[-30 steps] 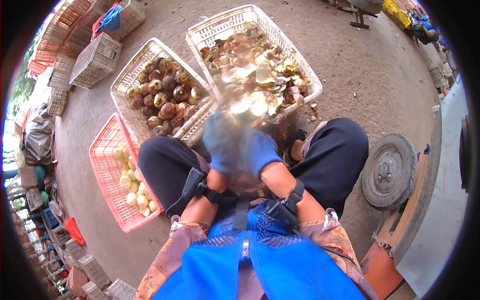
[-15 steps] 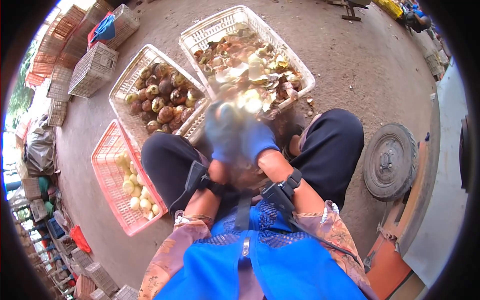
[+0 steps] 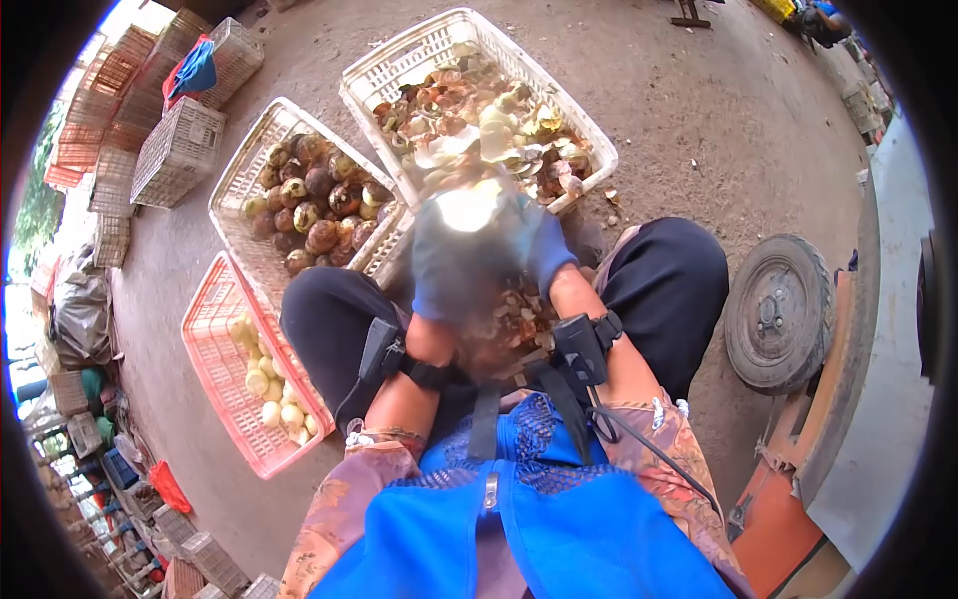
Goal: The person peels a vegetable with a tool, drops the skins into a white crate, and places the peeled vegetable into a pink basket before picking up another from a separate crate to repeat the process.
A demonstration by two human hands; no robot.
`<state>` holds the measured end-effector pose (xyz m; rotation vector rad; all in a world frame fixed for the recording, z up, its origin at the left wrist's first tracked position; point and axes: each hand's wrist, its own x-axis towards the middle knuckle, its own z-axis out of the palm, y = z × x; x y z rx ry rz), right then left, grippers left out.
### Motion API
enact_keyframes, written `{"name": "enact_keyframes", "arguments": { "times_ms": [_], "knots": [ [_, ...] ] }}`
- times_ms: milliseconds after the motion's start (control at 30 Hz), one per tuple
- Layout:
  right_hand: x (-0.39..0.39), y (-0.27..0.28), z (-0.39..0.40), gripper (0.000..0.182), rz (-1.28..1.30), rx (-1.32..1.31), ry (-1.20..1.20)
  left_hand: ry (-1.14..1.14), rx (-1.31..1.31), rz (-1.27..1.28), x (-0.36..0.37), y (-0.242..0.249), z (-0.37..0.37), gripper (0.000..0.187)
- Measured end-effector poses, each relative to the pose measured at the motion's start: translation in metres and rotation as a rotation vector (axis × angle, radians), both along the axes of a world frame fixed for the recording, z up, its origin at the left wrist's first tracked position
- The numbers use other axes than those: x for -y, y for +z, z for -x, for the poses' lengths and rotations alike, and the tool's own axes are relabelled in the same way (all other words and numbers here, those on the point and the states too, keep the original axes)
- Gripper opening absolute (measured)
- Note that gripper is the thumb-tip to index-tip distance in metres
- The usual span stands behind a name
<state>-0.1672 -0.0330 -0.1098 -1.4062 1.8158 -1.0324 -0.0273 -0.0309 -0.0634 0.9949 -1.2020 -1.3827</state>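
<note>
Both hands wear blue gloves and are close together in front of my knees, blurred by a smear over the middle of the view. My left hand (image 3: 444,255) is closed around a pale, brightly lit onion (image 3: 471,207). My right hand (image 3: 539,245) is beside it with curled fingers; whatever it holds is hidden in the blur. Just beyond the hands, a white crate (image 3: 584,113) holds onion skins (image 3: 449,105). Left of it, another white crate (image 3: 232,185) holds dark, unpeeled onions (image 3: 321,237). Peeled onions (image 3: 271,389) lie in a pink crate (image 3: 215,369) by my left knee.
Loose peelings (image 3: 524,319) lie on the ground between my legs. A wheel (image 3: 778,314) and an orange metal part (image 3: 773,529) stand at the right. Stacked crates (image 3: 178,150) line the upper left. A red bag (image 3: 170,486) lies at the lower left.
My right hand has moved right and slightly up, widening the gap between my wrists. The bright onion now shows farther left. The view has shifted slightly.
</note>
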Motion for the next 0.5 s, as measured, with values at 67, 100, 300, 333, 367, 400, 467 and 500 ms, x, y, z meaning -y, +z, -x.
{"name": "enact_keyframes", "arguments": {
  "times_ms": [67,100,300,333,367,400,467,500],
  "knots": [
    [-0.004,-0.038,0.011,0.021,0.087,0.230,0.089,-0.029,0.572,0.477,0.000,0.003,-0.001,0.042],
    [-0.005,-0.047,0.013,0.022,0.174,0.462,0.182,-0.056,0.469,0.399,0.001,0.001,-0.001,0.044],
    [-0.020,-0.004,-0.001,0.019,0.340,-0.483,0.252,-0.145,0.227,0.243,0.003,0.002,-0.002,0.052],
    [-0.021,0.009,-0.003,0.019,0.341,-0.481,0.251,-0.153,0.220,0.253,0.002,0.003,-0.002,0.054],
    [-0.021,0.024,-0.004,0.017,0.419,-0.105,0.245,-0.153,0.221,0.255,0.002,0.010,-0.002,0.054],
    [-0.021,0.032,-0.004,0.015,0.488,0.272,0.234,-0.202,-0.195,-0.016,0.001,0.018,-0.003,0.054],
    [-0.021,0.010,-0.005,0.013,0.433,0.314,0.163,-0.246,-0.610,-0.288,0.000,0.032,-0.002,0.054],
    [-0.020,-0.003,-0.005,0.012,0.373,0.358,0.094,-0.260,-0.561,-0.259,-0.001,0.037,-0.002,0.051]
  ]
}}
